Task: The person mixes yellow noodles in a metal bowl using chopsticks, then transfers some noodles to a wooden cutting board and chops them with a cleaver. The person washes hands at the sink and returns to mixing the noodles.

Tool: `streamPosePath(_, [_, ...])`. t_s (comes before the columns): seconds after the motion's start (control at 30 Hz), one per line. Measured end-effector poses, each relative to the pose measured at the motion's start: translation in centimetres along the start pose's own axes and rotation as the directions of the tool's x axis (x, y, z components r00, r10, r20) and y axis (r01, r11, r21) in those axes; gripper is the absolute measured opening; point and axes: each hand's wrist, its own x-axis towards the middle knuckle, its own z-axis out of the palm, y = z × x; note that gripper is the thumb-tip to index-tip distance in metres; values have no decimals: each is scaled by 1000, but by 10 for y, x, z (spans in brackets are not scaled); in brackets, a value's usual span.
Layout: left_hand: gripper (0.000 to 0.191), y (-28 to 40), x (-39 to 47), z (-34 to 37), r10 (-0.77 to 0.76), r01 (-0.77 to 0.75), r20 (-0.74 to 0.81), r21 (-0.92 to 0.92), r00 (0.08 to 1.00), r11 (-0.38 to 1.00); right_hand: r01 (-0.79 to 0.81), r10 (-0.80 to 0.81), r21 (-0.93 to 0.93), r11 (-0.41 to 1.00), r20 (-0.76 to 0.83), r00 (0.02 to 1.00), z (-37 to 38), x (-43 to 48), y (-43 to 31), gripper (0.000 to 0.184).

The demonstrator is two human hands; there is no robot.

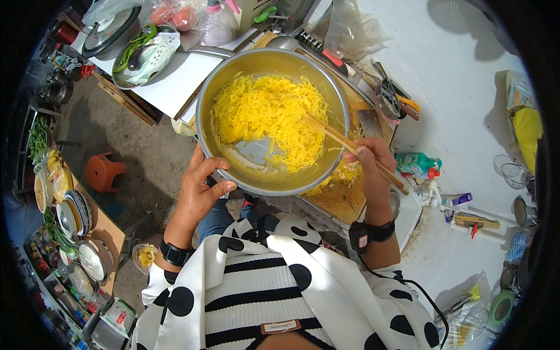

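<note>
A wide stainless steel bowl (273,191) holds a heap of fine yellow shreds (271,113), with bare metal showing at its lower left. My left hand (203,186) grips the bowl's rim at the lower left, thumb and fingers over the edge. In my right hand (372,157) is a pair of wooden chopsticks (337,135), their tips in the shreds at the right side of the heap. Below the bowl's right edge lies a wooden cutting board (339,205) with yellow scraps and pale seeds (348,173), and a cleaver blade (369,122) rests near it.
A pan (120,83) with green peppers and an eggplant stands on the white counter at upper left. A utensil holder (387,105) and a green bottle (415,162) are at right. An orange stool (105,172) stands on the floor; bowls line a side table (107,223).
</note>
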Motion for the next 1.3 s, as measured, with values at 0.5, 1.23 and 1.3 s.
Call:
streamPosePath(0.5, [40, 7, 1, -1, 3, -3, -2, 5, 1000, 1000, -81, 147, 250, 965, -261, 954, -38, 19, 2, 28])
streamPosePath(1.23, [40, 15, 7, -14, 112, -118, 81, 71, 990, 990, 8, -87, 948, 318, 21, 996, -25, 51, -36, 40])
streamPosePath(1.3, [41, 14, 8, -16, 124, -128, 100, 35, 987, 991, 8, -165, 966, 259, 36, 986, -19, 53, -41, 40])
